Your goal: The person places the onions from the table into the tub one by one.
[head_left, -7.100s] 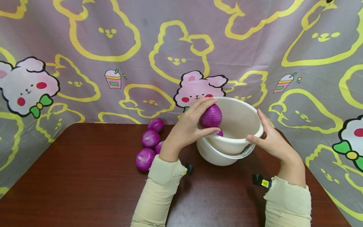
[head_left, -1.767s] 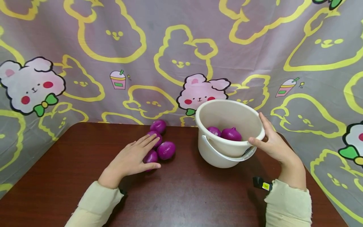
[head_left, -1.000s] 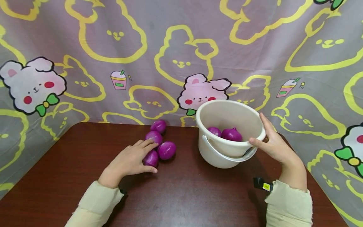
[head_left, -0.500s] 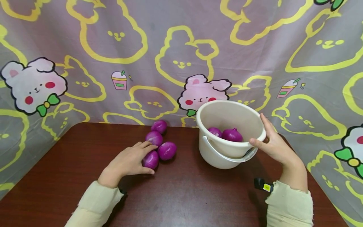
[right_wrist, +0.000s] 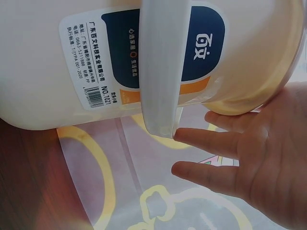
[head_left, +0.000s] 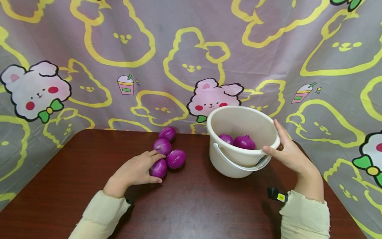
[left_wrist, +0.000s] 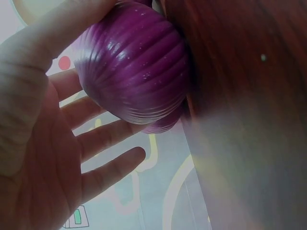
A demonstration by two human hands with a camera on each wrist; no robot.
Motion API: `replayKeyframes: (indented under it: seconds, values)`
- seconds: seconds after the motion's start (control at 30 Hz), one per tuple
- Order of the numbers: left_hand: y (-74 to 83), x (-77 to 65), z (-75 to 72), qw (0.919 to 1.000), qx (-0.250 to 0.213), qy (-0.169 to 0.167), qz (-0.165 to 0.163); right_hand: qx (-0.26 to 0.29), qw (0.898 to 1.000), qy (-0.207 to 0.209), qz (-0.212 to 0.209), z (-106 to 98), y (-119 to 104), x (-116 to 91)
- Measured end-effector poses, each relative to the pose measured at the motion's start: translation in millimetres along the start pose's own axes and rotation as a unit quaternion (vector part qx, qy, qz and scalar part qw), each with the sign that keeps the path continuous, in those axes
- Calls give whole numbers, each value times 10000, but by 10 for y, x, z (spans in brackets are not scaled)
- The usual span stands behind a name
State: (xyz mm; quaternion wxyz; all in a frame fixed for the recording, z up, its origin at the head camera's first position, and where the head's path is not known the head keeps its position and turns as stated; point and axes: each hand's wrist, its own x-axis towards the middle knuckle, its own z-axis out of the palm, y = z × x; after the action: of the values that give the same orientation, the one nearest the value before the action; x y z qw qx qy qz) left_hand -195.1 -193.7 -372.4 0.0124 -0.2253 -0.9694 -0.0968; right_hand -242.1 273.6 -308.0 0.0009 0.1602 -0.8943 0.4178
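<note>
The left hand grasps the near onion, thumb on the side toward the desk's front edge and fingers around its far side. That onion rests on the dark wooden desk, left of the middle. Close by lie three more: the right onion, the middle onion and, nearest the desk's back edge, the back onion.

The right hand holds the rim of a cream bucket — thumb over the edge, the other fingers stretched along the outer wall. The bucket stands toward the desk's back right corner, with two onions inside at the bottom. Its pale handle hangs down in front of a printed label with a barcode, as the right wrist view shows.

Both arms wear pale sleeves, and a black wrist device with a yellow tag sits by the right cuff. Behind the desk's back edge hangs a patterned cloth — rabbits, drink cups and yellow outlines.
</note>
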Motion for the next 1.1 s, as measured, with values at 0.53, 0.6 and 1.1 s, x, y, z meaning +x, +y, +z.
replayKeyframes:
  seconds: [0.53,0.6,1.1]
  values:
    - [-7,9,-18,9996,-277,-83,-1,-113,9998,-35,151,-28,2,-10]
    - [-13,9,-22,9996,-280,-81,15,-108,9998,-24,137,-25,3,-3]
    - [-41,-19,-38,9993,-366,-81,-15,-56,10000,-45,28,1,5,14]
